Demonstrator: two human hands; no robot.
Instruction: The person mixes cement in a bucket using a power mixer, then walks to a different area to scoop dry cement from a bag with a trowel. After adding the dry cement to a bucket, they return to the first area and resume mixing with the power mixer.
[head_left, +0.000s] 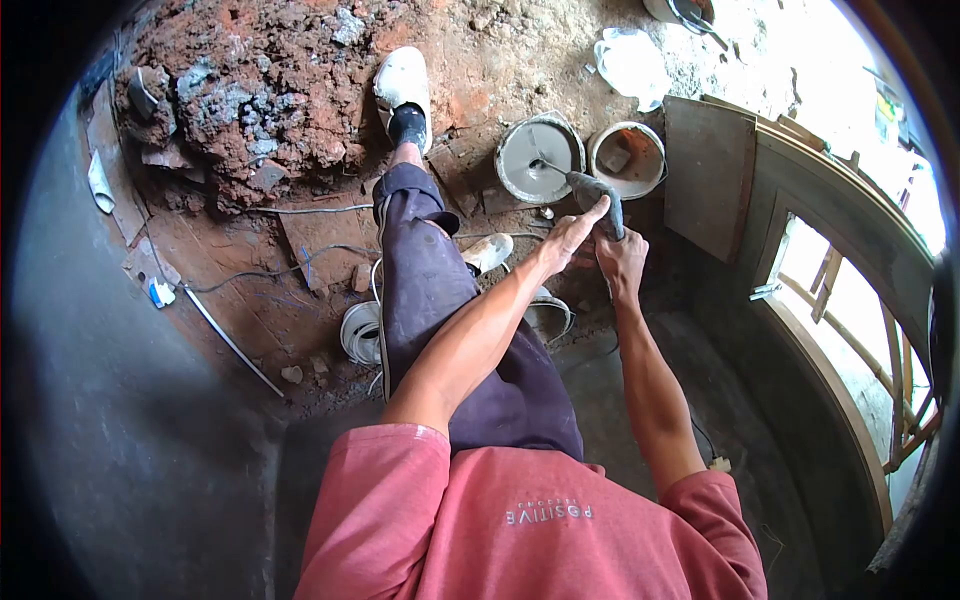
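Observation:
My right hand (622, 258) is wrapped around the grip of a dusty grey power drill (597, 192). Against the drill's near side, my left hand (572, 238) steadies the body, its fingers partly hidden. From the drill a thin mixing rod (553, 167) reaches down into a bucket (502, 184) of smooth grey slurry (527, 143), where a small dip shows around the rod. Just to the right stands a second bucket (660, 170), its inside coated grey, with a lump lying in it.
Rubble (270, 110) is heaped at the upper left. Cables (270, 272) cross the dirt floor near my feet. A coil of white cable (360, 330) and another bucket (568, 322) lie close to my legs. A wooden window frame (820, 350) and a board (705, 165) stand on the right.

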